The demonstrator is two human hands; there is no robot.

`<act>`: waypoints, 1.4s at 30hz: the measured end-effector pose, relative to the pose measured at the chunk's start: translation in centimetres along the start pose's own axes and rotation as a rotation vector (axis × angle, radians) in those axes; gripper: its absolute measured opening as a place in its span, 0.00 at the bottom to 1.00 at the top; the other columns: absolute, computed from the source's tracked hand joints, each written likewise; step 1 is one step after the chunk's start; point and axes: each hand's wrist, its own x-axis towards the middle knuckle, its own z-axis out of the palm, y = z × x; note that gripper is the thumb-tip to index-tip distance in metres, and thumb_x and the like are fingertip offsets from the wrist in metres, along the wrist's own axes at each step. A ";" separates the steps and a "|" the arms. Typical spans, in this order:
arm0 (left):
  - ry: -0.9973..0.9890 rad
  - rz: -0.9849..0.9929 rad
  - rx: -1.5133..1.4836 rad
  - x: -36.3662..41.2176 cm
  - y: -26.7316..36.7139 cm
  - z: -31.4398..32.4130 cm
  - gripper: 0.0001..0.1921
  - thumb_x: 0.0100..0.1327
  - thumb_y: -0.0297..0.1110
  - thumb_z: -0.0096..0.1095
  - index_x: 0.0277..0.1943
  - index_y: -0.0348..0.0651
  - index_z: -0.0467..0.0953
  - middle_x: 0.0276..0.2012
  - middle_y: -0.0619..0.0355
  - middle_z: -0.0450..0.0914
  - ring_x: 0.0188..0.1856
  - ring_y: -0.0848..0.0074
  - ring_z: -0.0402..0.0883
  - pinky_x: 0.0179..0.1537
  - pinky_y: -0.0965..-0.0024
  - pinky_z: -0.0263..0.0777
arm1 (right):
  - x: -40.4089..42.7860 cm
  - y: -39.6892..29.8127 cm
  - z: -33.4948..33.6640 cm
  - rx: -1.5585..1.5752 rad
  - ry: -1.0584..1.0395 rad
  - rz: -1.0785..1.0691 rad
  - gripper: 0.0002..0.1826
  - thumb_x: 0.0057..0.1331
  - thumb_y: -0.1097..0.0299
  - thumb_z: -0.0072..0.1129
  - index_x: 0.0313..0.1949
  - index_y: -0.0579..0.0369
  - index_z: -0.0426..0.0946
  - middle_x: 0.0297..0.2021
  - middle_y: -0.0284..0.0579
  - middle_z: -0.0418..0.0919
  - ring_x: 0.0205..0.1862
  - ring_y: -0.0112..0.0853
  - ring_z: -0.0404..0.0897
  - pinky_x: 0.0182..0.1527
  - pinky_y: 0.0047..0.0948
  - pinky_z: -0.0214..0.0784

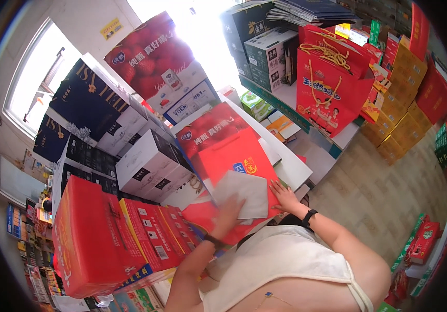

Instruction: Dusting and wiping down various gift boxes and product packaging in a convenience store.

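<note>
A flat red paper gift bag (227,152) lies in front of me on a strawberry-printed gift bag (211,124). Over its lower part is a pale grey-white cloth (252,193), folded or bunched. My left hand (229,214) is on the cloth's left edge, somewhat blurred, so whether its fingers grip the cloth cannot be told. With fingers spread, my right hand (284,197) rests on the right edge of the red bag, beside the cloth. More red bag material (200,214) shows left of my left hand.
White drink cartons (149,163) and large red packages (87,241) are stacked at the left. An upright strawberry-printed bag (149,58) stands beyond. Red bags with gold cord handles (325,89) stand on a counter at the upper right, near stacked golden boxes (403,97).
</note>
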 end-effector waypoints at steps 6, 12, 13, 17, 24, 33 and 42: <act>0.062 0.093 -0.039 5.1 2.9 0.8 0.47 0.38 0.47 0.71 0.64 0.59 0.52 0.65 0.51 0.45 0.66 0.60 0.47 0.57 0.39 0.48 | -0.1 1.4 1.9 -0.116 0.039 -0.044 0.45 0.47 0.53 0.62 0.60 0.59 0.52 0.64 0.46 0.47 0.65 0.38 0.47 0.56 0.47 0.57; 0.045 0.067 0.014 9.3 1.7 -0.2 0.48 0.38 0.51 0.70 0.64 0.60 0.52 0.65 0.51 0.45 0.66 0.59 0.46 0.57 0.38 0.45 | -0.1 1.5 3.4 -0.063 0.082 -0.020 0.46 0.48 0.41 0.55 0.57 0.66 0.57 0.62 0.49 0.52 0.66 0.37 0.46 0.59 0.48 0.50; 0.033 0.058 0.016 9.9 1.2 -0.7 0.48 0.37 0.51 0.70 0.64 0.60 0.52 0.65 0.50 0.45 0.66 0.59 0.46 0.58 0.38 0.45 | -0.2 1.6 3.4 -0.060 0.087 -0.006 0.46 0.48 0.41 0.55 0.57 0.66 0.57 0.62 0.49 0.52 0.66 0.37 0.46 0.59 0.48 0.50; 0.051 -0.045 -0.024 12.3 -1.1 -0.9 0.46 0.40 0.53 0.67 0.64 0.58 0.51 0.65 0.50 0.46 0.67 0.60 0.45 0.59 0.39 0.43 | -0.4 1.2 2.2 -0.026 0.056 -0.005 0.47 0.48 0.43 0.58 0.60 0.60 0.54 0.63 0.45 0.49 0.66 0.35 0.45 0.60 0.50 0.49; 0.077 -0.172 -0.113 14.3 -5.0 -2.6 0.45 0.45 0.59 0.60 0.65 0.57 0.50 0.66 0.48 0.43 0.67 0.60 0.43 0.59 0.39 0.40 | -0.7 1.0 1.4 0.023 0.046 0.024 0.49 0.47 0.47 0.61 0.63 0.53 0.48 0.66 0.38 0.43 0.67 0.33 0.44 0.60 0.52 0.48; 0.146 -0.288 -0.212 11.4 -10.1 -1.0 0.33 0.51 0.51 0.59 0.60 0.57 0.61 0.64 0.50 0.51 0.66 0.61 0.50 0.58 0.37 0.39 | -0.7 0.9 1.9 0.093 0.021 0.028 0.50 0.46 0.46 0.61 0.64 0.52 0.45 0.66 0.37 0.40 0.67 0.32 0.42 0.62 0.52 0.44; 0.145 -0.311 -0.284 3.7 -3.0 -1.0 0.32 0.49 0.35 0.63 0.59 0.62 0.63 0.65 0.57 0.52 0.66 0.63 0.50 0.58 0.38 0.41 | -0.2 1.6 2.4 0.078 -0.020 0.014 0.51 0.45 0.46 0.62 0.64 0.51 0.45 0.66 0.38 0.40 0.67 0.33 0.42 0.62 0.53 0.42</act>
